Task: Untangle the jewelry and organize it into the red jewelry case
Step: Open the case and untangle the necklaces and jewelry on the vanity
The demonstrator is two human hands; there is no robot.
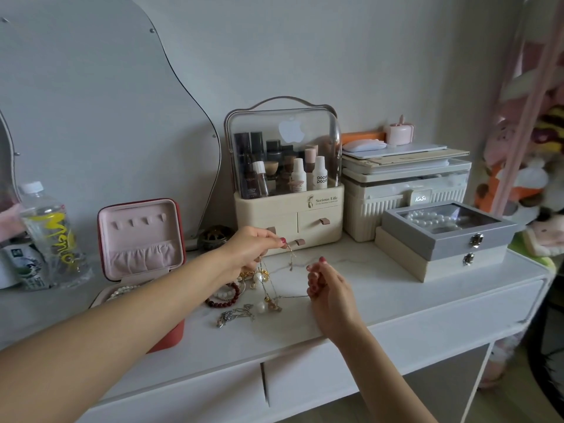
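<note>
Head view: our left hand (248, 245) pinched a gold chain (291, 254) above the tangle (259, 285); our right hand (325, 285) pinched its strand. Mid-untangling; next needs gentle separation toward the red case (140, 236).

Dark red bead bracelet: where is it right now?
In the head view the dark red bead bracelet lies on the white tabletop, just right of the open red jewelry case, below the left hand.

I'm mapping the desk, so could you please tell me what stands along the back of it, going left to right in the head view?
Water bottle → red jewelry case → cosmetics organizer → white storage box → grey jewelry box.
</note>
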